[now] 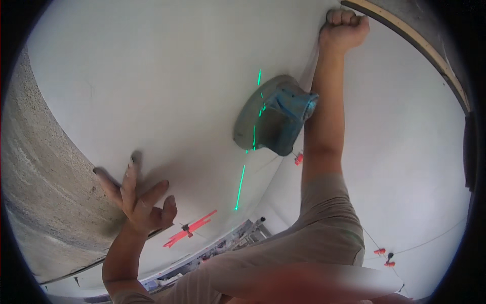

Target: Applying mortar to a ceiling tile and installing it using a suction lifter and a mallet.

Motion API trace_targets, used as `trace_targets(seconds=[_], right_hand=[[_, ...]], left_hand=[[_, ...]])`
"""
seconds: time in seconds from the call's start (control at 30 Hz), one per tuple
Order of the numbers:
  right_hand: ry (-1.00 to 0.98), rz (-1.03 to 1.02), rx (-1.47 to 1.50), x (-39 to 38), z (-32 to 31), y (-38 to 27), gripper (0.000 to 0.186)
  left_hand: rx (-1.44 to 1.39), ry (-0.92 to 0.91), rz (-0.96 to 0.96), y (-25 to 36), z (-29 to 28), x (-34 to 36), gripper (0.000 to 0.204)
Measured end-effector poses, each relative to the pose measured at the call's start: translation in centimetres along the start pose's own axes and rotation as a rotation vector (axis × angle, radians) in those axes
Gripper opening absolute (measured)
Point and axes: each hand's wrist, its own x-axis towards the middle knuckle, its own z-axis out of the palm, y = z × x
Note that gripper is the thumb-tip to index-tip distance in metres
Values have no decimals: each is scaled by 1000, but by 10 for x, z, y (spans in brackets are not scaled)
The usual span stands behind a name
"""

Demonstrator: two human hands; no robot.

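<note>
My left hand (139,202) is at the lower left with its fingers spread, fingertips at the smooth white panel (167,66), close to its border with a rough cement surface. At the upper right my right hand (347,29) is closed in a fist against the panel, near a seam. Nothing shows in that fist. Between the hands, a worn blue and grey tool (278,116) with a broad oval base, like a suction lifter, sits on the panel. It is apart from my left hand and partly in front of my right forearm. A broken green laser line (241,185) crosses panel and tool.
Rough grey cement (55,202) runs down the left side. A red plastic piece (190,229) lies along the panel near my left wrist; more red clips (379,251) with thin wires are at the lower right. A light strip (415,43) curves along the upper right edge.
</note>
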Motion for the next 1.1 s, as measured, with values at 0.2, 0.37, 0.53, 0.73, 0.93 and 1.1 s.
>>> trace_targets(seconds=[0.2,0.37,0.53,0.73,0.93,1.1], right_hand=[[19,124,-39,26,-7,-24,43],[-128,-171,17,13,-6,-12,47],[-206,-3,-14,19,3,5,47],[-179,28,20,21,1,-1,50],[-177,-35,73,22,-2,4,50],[-222,219,113,37,-21,0,48]], left_hand=[[-25,12,0,-3,3,-4,23],[-2,-1,-11,1,4,3,24],[7,9,-47,1,2,0,22],[5,-12,-48,3,2,1,22],[1,-43,-69,6,-1,-3,19],[-8,27,-35,0,9,1,20]])
